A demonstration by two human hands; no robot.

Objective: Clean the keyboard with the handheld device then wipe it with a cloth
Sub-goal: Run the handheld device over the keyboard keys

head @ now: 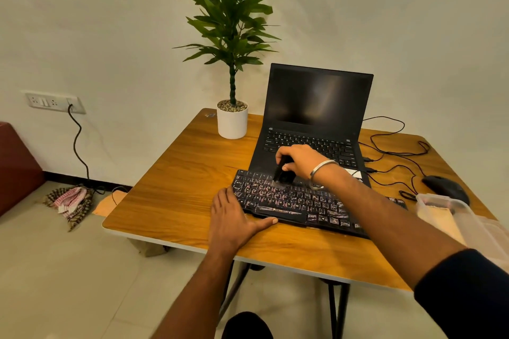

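The keyboard (300,201) lies on the wooden table (179,173), just in front of the laptop (316,118). The left hand (234,217) rests flat, fingers relaxed, steadying the keyboard's left end, while the right hand (298,159) grips the dark handheld device (282,173) on its upper rows. Judging by this, device cleaning is underway; wiping remains, and no cloth is in hand.

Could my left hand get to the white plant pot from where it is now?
Probably yes. The left hand lies flat at the keyboard's left end, holding nothing, and only bare table lies between it and the plant pot at the far edge. It would need a forward stretch.
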